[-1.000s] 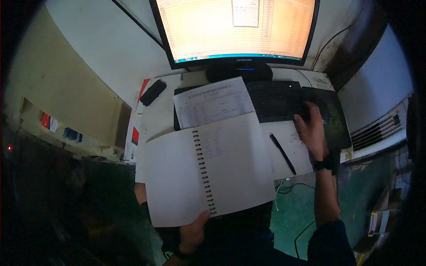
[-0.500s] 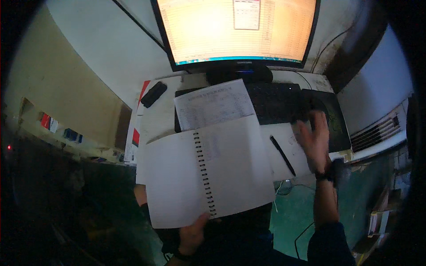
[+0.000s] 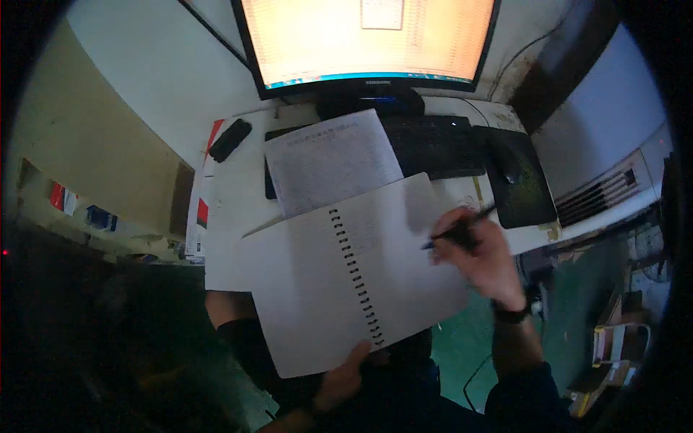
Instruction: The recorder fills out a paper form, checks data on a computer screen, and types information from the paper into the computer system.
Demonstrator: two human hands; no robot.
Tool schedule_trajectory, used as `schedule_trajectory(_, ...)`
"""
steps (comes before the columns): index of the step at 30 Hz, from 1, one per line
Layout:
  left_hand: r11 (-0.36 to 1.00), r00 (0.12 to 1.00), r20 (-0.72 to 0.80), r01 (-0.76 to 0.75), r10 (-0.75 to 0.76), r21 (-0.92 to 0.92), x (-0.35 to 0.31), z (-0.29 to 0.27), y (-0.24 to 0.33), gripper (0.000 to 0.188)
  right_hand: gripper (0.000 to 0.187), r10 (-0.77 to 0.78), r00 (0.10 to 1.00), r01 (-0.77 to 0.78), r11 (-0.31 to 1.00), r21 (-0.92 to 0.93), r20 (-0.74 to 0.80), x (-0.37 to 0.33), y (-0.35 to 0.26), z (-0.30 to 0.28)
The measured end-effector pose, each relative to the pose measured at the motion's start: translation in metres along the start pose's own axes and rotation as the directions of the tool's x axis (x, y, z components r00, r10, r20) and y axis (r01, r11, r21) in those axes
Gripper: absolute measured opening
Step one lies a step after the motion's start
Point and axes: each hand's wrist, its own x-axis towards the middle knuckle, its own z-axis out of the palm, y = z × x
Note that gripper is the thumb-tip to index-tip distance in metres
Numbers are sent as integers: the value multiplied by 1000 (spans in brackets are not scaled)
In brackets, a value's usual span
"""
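An open spiral-bound notebook (image 3: 307, 296) with pale pages lies tilted across the desk's front edge and overhangs it. My left hand (image 3: 342, 379) grips its lower edge beside the coil, thumb on top and the other fingers hidden beneath. Over the right page, my right hand (image 3: 487, 263) holds a black pen (image 3: 458, 234), its point toward the page; whether it touches the paper I cannot tell. Faint writing shows near the coil on that page. A printed sheet (image 3: 332, 164) lies just beyond the notebook, partly covering the keyboard (image 3: 437, 148).
A lit monitor (image 3: 346, 47) stands at the back of the white desk (image 3: 229, 249). At the right, a mouse (image 3: 510, 173) rests on a dark mouse pad (image 3: 534, 198). A small black oblong object (image 3: 231, 141) lies at the far left. Walls flank the desk.
My right hand has picked the pen up from the desk and moved left over the right page. The notebook has turned slightly and shifted right, my left hand still on its lower edge.
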Motion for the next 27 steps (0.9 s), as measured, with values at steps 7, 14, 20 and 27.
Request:
schedule_trajectory(7,993,987,147,72,-58,-96,15,6,-33,32,14,-145,969,152,988,-19,199,38,52,57)
schedule_trajectory(14,993,990,123,-86,76,80,12,-17,-52,44,16,-228,950,224,974,44,214,35,66,61)
schedule_trajectory(20,991,978,164,-134,129,23,16,-16,-48,43,17,-143,969,144,990,10,203,35,68,61)
schedule_trajectory(27,994,996,84,38,-29,-105,11,-11,-43,33,18,-216,946,226,974,-16,243,36,70,60)
